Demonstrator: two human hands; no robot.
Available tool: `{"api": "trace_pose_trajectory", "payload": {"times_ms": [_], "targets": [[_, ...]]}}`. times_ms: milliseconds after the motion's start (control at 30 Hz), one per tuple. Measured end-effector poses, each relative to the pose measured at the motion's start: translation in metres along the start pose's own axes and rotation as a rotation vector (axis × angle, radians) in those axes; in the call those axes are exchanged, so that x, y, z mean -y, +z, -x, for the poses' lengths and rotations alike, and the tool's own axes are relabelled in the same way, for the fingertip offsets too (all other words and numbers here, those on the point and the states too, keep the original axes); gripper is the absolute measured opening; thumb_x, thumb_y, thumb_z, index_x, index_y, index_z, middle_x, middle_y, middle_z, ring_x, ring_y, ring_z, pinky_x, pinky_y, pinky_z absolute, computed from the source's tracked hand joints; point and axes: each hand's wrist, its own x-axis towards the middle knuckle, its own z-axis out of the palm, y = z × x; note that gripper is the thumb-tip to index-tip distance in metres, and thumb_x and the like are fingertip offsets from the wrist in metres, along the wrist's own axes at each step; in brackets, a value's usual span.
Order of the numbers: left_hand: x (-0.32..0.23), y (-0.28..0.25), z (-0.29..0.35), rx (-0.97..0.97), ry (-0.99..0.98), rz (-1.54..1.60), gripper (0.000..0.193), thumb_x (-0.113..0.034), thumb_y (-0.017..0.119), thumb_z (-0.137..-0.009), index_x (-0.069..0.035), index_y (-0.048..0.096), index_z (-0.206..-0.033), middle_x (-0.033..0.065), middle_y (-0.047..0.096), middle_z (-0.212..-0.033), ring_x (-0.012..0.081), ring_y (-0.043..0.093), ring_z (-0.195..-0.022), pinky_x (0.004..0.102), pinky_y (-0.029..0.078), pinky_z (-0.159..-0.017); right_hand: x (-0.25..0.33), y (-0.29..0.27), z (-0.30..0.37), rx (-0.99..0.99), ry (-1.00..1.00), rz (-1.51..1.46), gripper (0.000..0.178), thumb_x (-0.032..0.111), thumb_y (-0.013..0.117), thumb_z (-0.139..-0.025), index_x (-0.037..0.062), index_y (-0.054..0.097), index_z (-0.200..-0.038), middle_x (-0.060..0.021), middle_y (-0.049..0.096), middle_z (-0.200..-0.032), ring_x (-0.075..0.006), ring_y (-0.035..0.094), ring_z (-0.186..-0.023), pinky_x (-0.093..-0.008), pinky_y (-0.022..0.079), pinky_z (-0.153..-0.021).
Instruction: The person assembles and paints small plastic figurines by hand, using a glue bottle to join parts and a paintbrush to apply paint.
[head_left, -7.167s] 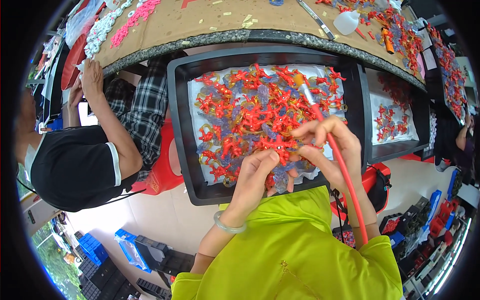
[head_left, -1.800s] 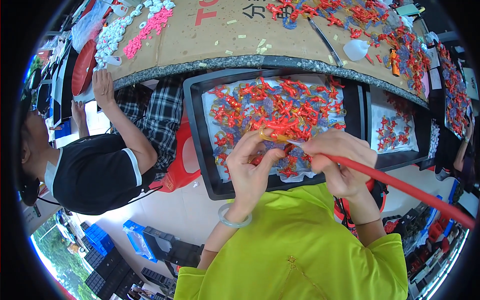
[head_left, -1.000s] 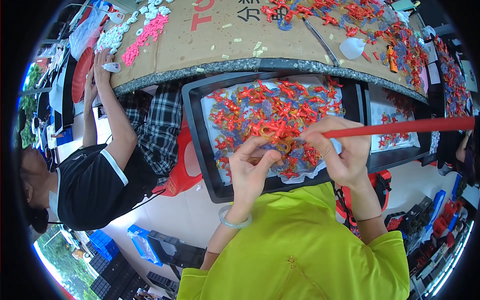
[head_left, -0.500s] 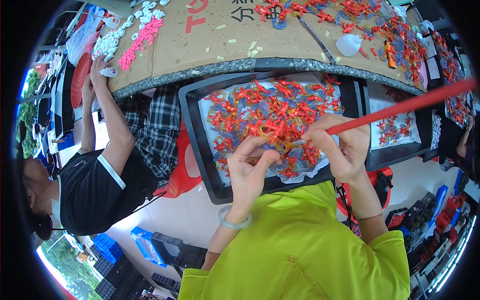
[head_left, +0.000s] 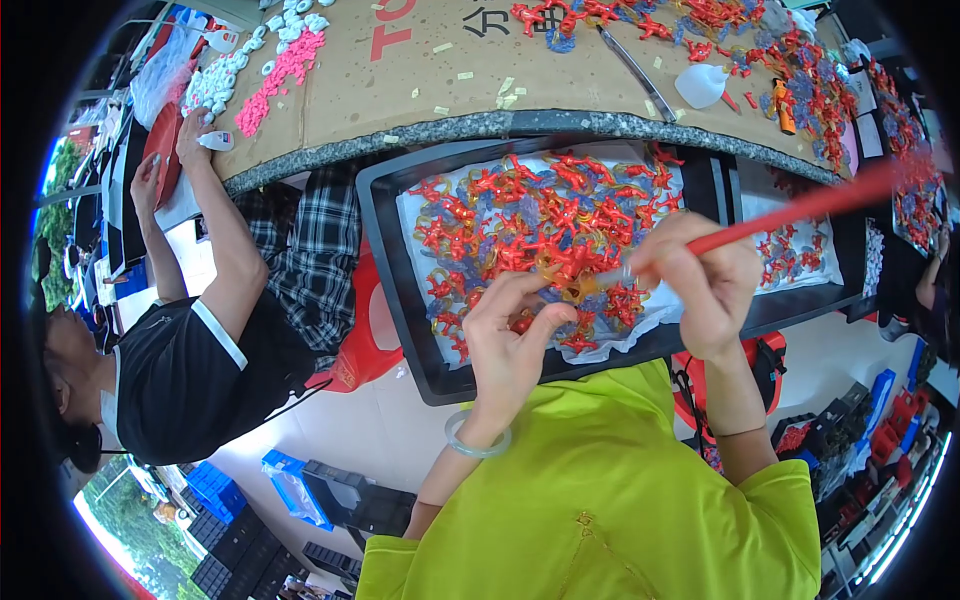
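Head view, and at the heart of it sits the black tray (head_left: 388, 270), lined with white paper and heaped with red, yellow and violet toys (head_left: 500, 190). Over the tray's near half, the left hand (head_left: 508, 340) has 1 red-and-yellow toy (head_left: 566, 262) at its fingertips, thumb bent toward it. Over the tray's right side, the right hand (head_left: 705, 285) pinches 1 brush (head_left: 800, 208) between thumb and fingers, bristles close by the toy; touching or just short, I cannot tell.

Look around the tray: past its far rim runs the table (head_left: 370, 100), bearing 1 pen-like tool (head_left: 640, 75), 1 white bottle (head_left: 701, 86) and 1 orange lighter (head_left: 783, 108). Off the tray's far left corner, pink pieces (head_left: 283, 82) and white pieces (head_left: 213, 85) lie in heaps. Left of the tray, 1 co-worker (head_left: 190, 385) in black and 1 red stool (head_left: 352, 350).

What blocks the view? Right hand and brush cover part of 1 other tray (head_left: 810, 310), just right of the first. Fingers hide the left hand's exact contact, and the handle's end is blurred. Trays: 2; brushes: 1; heaped toys overlap too much to count.
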Motion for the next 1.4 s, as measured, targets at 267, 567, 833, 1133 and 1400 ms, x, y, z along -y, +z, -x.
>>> {"api": "trace_pose_trajectory", "payload": {"times_ms": [267, 567, 833, 1133, 1400], "targets": [[-0.002, -0.007, -0.001, 0.097, -0.282, 0.397, 0.041, -0.037, 0.064, -0.089, 0.000, 0.058, -0.107, 0.0096, 0.067, -0.075, 0.0064, 0.057, -0.056, 0.0174, 0.031, -0.040, -0.027, 0.026, 0.003, -0.149, 0.129, -0.259, 0.015, -0.010, 0.065, -0.079, -0.0030, 0.064, -0.092, -0.0099, 0.066, -0.090, -0.0155, 0.064, -0.086, -0.0289, 0.052, -0.078], [-0.004, -0.011, -0.001, 0.187, -0.355, 0.626, 0.041, -0.038, 0.060, -0.091, 0.000, 0.059, -0.107, 0.0137, 0.067, -0.080, 0.0078, 0.058, -0.057, 0.0171, 0.029, -0.039, -0.027, 0.030, 0.005, -0.175, 0.249, -0.390, 0.019, -0.013, 0.066, -0.077, 0.0002, 0.052, -0.079, -0.0086, 0.062, -0.086, -0.0131, 0.064, -0.085, -0.0264, 0.054, -0.076], [-0.008, -0.009, 0.000, 0.126, -0.292, 0.464, 0.031, -0.022, 0.071, -0.085, -0.001, 0.060, -0.106, 0.0091, 0.065, -0.084, 0.0080, 0.056, -0.058, 0.0182, 0.034, -0.044, -0.031, 0.027, 0.006, -0.144, 0.200, -0.327, 0.020, -0.011, 0.067, -0.077, 0.0016, 0.052, -0.079, -0.0089, 0.063, -0.086, -0.0126, 0.064, -0.085, -0.0253, 0.053, -0.075], [-0.013, 0.005, -0.003, -0.149, 0.398, -0.367, 0.043, -0.005, 0.085, -0.058, -0.001, 0.066, -0.097, 0.0071, 0.058, -0.091, 0.0146, 0.058, -0.077, 0.0246, 0.046, -0.061, -0.020, 0.029, 0.000, -0.054, 0.073, -0.026, 0.026, 0.000, 0.076, -0.072, 0.0032, 0.050, -0.075, -0.0109, 0.066, -0.085, -0.0117, 0.063, -0.083, -0.0250, 0.052, -0.071], [-0.007, 0.004, -0.003, -0.248, 0.496, -0.478, 0.041, -0.002, 0.085, -0.055, -0.001, 0.068, -0.092, 0.0087, 0.058, -0.089, 0.0206, 0.059, -0.076, 0.0289, 0.049, -0.066, -0.029, 0.031, 0.002, -0.066, 0.248, -0.332, 0.029, -0.009, 0.069, -0.072, 0.0055, 0.044, -0.078, -0.0085, 0.060, -0.087, -0.0100, 0.061, -0.080, -0.0244, 0.051, -0.075]]}}
